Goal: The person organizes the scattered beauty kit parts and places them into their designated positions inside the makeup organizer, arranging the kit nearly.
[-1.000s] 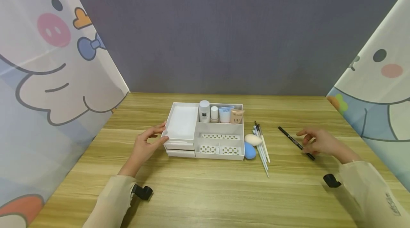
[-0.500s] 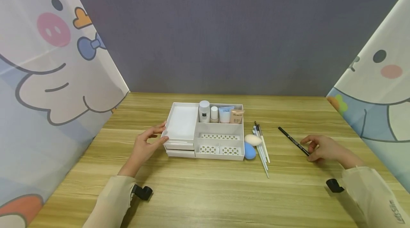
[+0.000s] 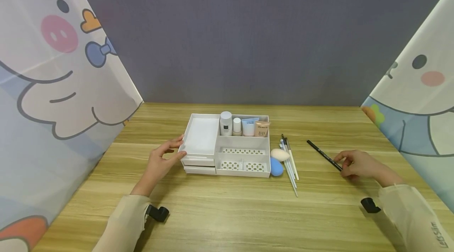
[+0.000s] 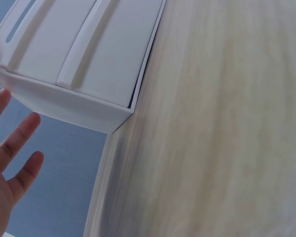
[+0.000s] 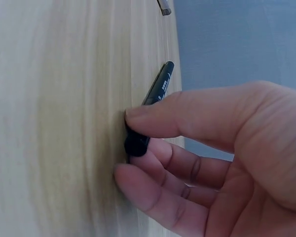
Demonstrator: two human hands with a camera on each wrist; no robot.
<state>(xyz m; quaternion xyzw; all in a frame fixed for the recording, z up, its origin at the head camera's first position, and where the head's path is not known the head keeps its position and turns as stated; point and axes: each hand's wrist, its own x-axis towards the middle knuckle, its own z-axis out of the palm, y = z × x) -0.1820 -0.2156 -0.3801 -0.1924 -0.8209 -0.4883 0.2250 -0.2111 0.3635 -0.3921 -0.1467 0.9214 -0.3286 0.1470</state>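
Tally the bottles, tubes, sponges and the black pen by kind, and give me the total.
Bottles: 2
Tubes: 2
Sponges: 2
Black pen: 1
Total: 7

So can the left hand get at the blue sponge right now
Probably not directly: the left hand is at the left side of the box, which stands between it and the blue sponge. It would likely need to go over or around.
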